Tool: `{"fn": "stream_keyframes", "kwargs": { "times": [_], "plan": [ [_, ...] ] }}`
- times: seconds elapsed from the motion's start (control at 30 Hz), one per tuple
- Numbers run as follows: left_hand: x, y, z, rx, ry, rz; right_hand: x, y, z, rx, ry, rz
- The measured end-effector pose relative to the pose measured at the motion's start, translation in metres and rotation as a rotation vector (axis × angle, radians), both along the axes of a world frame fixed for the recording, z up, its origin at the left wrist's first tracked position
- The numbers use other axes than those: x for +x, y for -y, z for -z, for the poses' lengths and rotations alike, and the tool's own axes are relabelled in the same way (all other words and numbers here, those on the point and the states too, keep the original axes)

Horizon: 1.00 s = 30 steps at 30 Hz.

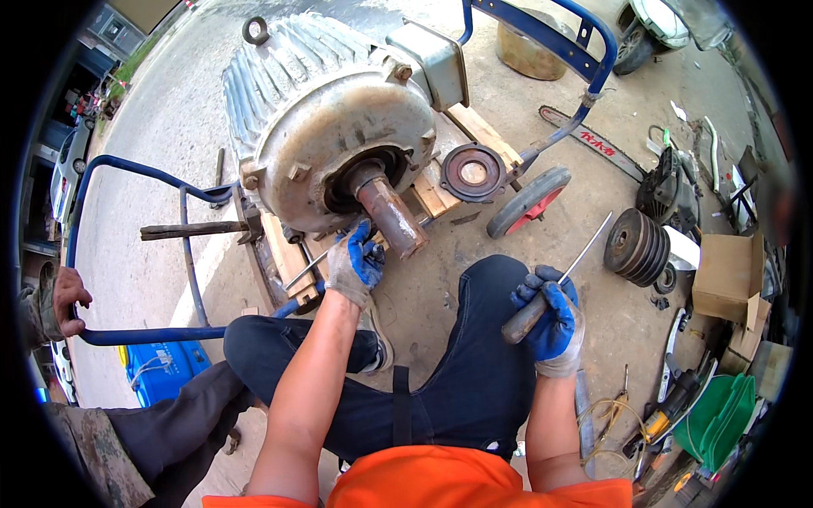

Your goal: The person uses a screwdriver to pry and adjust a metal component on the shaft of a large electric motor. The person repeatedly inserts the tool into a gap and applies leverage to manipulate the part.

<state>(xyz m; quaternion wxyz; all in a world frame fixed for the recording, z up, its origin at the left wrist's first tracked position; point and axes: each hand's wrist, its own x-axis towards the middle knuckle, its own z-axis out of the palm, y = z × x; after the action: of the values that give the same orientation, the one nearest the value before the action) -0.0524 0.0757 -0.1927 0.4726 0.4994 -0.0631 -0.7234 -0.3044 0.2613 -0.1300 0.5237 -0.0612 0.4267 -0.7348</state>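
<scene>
1. On my feed, the left hand (356,262), in a blue-and-grey glove, is just below the motor's shaft, its fingers bent upward near the lower edge of the end face. I cannot tell whether it grips anything (a thin metal rod (306,271) passes close beside it, but the glove hides the rest).

2. The right hand (550,323), gloved alike, I see closed around the thick handle of a screwdriver-like tool (525,319), held above the right knee and well apart from the motor. Its slim blade slants up and to the right.

3. The large grey finned motor (347,127) lies ahead of me on wooden boards (434,190) over a blue-framed cart (152,336). Its rusty shaft (394,216) points toward the person from a dark, round opening.

4. A round metal cover (453,174) with a hole in its middle rests on the boards, right of the shaft and near the cart's wheel (527,201).

5. Off to my right, on the ground, I have a grooved pulley (637,247), a chainsaw (665,190) and an open cardboard box (724,275).

6. At the left edge, a co-worker's hand (69,300) touches the cart's frame; a blue container (169,372) is below it.
</scene>
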Motion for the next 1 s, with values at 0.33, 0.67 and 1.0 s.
{"fn": "stream_keyframes", "kwargs": {
  "times": [0.33,0.67,1.0],
  "plan": [
    [-0.016,-0.019,0.001,-0.046,-0.065,0.079,-0.042,0.171,0.093,0.416,-0.561,-0.085],
    [-0.032,-0.083,-0.045,0.067,-0.178,0.498,-0.043,0.189,0.133,0.224,-0.078,-0.107],
    [-0.034,-0.092,-0.161,-0.96,1.1,1.104,-0.015,0.062,0.001,0.057,-0.483,0.017]
  ]
}}
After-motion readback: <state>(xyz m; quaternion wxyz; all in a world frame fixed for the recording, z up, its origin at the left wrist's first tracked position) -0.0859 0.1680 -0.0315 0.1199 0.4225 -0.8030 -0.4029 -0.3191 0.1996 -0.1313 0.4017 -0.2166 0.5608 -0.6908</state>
